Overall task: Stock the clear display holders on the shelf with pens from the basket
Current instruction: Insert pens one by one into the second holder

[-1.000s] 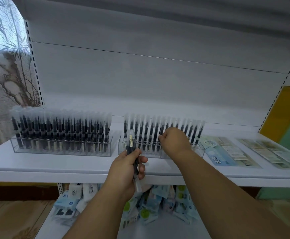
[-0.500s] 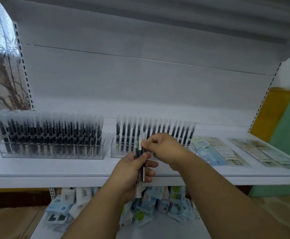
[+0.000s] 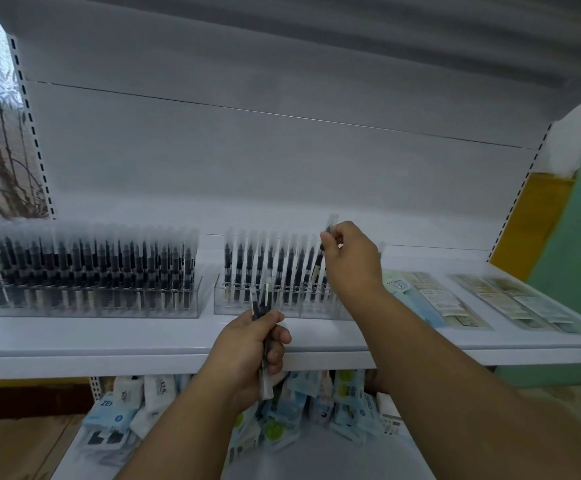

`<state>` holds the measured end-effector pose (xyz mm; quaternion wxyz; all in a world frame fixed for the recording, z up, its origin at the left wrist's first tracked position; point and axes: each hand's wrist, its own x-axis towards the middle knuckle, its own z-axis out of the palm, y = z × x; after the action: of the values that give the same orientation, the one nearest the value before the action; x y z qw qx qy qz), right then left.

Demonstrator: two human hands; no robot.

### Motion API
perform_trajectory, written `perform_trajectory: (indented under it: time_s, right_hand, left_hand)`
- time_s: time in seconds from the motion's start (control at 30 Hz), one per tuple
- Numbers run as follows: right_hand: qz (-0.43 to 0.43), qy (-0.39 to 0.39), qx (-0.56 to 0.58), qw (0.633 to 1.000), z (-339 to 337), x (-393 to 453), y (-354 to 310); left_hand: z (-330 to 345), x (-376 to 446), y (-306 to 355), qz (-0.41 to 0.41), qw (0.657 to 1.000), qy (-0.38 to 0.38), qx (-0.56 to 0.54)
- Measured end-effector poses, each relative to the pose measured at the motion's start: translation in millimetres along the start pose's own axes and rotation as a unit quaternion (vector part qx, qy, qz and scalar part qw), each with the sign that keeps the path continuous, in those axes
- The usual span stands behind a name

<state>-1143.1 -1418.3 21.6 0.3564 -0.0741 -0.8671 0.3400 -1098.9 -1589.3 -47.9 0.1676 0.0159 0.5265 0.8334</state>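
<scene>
The right hand pinched a light, stiff, slick pen near its cap at one o'clock; the left hand gripped spare pens.

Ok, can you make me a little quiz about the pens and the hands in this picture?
1. True or false: the left holder looks fuller of pens than the right holder.
2. Which hand grips a bunch of spare pens in front of the shelf? A) left hand B) right hand
3. Fill in: the right hand pinches one pen above the ____ holder.

Key: 1 true; 2 A; 3 right
</scene>
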Motion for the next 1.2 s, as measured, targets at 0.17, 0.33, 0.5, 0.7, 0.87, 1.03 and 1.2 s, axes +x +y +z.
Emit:
perform_trajectory:
  time_s: [0.17, 0.33, 0.5, 0.7, 0.87, 1.03, 1.2]
  right_hand:
    - [0.015, 0.004, 0.049, 0.999, 9.3, 1.0, 4.2]
    - [-0.018, -0.027, -0.086, 0.996, 11.2, 6.0, 8.3]
    - [0.016, -0.059, -0.050, 0.997, 25.4, -4.4, 21.0]
    - [-0.036, -0.148, -0.174, 0.973, 21.5, 4.5, 12.2]
    - [0.011, -0.167, -0.158, 0.973, 26.7, -2.8, 15.5]
    - [0.027, -0.094, -0.109, 0.989, 19.3, -17.3, 5.4]
    - [0.077, -0.259, 0.195, 0.943, 9.8, -36.4, -20.2]
  left_hand:
    - [-3.0, -1.4, 1.3, 0.003, 1.000, -0.008, -0.001]
    - [-5.2, -1.0, 0.8, 0.007, 1.000, -0.009, -0.005]
    - [-6.4, 0.4, 0.1, 0.009, 1.000, -0.010, -0.007]
    - [-7.6, 3.9, 1.4, 0.020, 1.000, 0.001, -0.003]
    - [-6.6, 4.2, 2.7, 0.022, 1.000, -0.002, 0.000]
    - [-4.2, 5.1, 5.4, 0.036, 0.999, -0.007, 0.032]
    - [3.2, 10.5, 5.5, 0.065, 0.994, -0.016, 0.083]
